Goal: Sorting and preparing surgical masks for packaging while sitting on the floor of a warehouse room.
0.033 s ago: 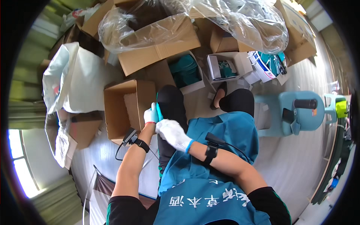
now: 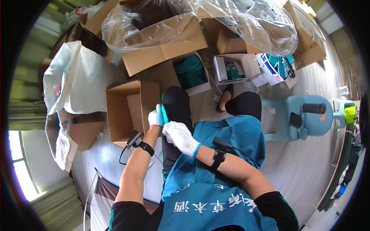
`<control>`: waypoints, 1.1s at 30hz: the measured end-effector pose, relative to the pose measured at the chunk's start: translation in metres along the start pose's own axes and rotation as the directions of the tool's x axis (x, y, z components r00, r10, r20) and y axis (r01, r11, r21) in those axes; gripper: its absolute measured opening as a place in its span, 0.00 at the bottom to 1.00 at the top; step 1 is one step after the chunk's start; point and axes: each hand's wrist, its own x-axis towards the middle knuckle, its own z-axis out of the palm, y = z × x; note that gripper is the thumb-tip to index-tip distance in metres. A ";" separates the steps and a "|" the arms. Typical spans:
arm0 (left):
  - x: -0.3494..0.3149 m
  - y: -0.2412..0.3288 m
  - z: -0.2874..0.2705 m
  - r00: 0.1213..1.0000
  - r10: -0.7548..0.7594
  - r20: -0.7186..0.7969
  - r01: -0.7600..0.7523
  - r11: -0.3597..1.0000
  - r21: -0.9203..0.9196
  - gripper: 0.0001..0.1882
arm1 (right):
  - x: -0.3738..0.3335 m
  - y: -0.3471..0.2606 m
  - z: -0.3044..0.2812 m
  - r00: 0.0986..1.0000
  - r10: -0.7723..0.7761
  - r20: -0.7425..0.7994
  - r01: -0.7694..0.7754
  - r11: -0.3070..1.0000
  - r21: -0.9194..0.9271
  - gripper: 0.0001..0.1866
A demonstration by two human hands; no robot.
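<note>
Above my left thigh, my left hand point(image 2: 155, 116) in a white glove is closed on a thin, flat teal piece point(image 2: 165, 114) seen almost edge-on. My right hand point(image 2: 180, 138), also in a white glove, lies just below and to the right, across the same thigh. Its fingers are curled in by the piece's lower end; anything between them is hidden. Directly left of my left hand stands an open cardboard box point(image 2: 150, 101). Beyond my knee is a white box point(image 2: 200, 89) holding several flat dark-teal pieces point(image 2: 191, 69).
A smaller white box point(image 2: 249, 65) and a white-and-blue carton point(image 2: 274, 75) hold more teal items. Large cartons with clear plastic point(image 2: 266, 36) stand at the back. A white sack point(image 2: 90, 81) is left, a blue stool point(image 2: 316, 125) with a dark cylinder point(image 2: 313, 108) right.
My right hand has shifted slightly to the right. My left hand stays by my knee with the teal piece, which shows a little wider at its lower end.
</note>
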 end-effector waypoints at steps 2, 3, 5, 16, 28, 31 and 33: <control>-0.006 0.005 0.007 0.999 -0.035 0.028 0.039 0.988 -0.147 0.33 | -0.005 0.005 -0.010 0.998 0.029 0.047 -0.038 0.980 0.198 0.16; -0.001 -0.005 0.011 0.996 -0.070 0.060 0.081 0.973 -0.215 0.33 | -0.008 0.010 -0.011 0.994 0.047 0.099 -0.083 0.915 0.394 0.16; 0.016 -0.030 0.025 0.999 -0.043 0.028 0.047 0.986 -0.163 0.34 | -0.023 0.002 -0.021 0.973 0.142 0.181 -0.221 0.799 0.559 0.16; -0.008 0.021 0.032 0.988 0.101 0.120 -0.098 0.995 -0.037 0.34 | -0.092 -0.038 -0.024 0.968 -0.088 -0.237 -0.009 0.925 -0.380 0.04; 0.010 0.002 0.038 0.988 0.153 0.008 -0.150 0.979 -0.139 0.31 | -0.197 -0.080 -0.007 0.906 -0.320 -0.278 0.255 0.935 -0.247 0.08; 0.028 -0.049 0.018 0.990 0.024 0.138 0.074 0.748 -0.660 0.29 | -0.245 -0.111 -0.049 0.883 -0.211 -0.419 0.065 0.939 -0.337 0.11; 0.032 -0.059 0.015 0.969 0.040 0.244 0.138 0.728 -0.672 0.28 | -0.243 -0.098 -0.083 0.860 -0.189 -0.475 0.045 0.954 -0.298 0.08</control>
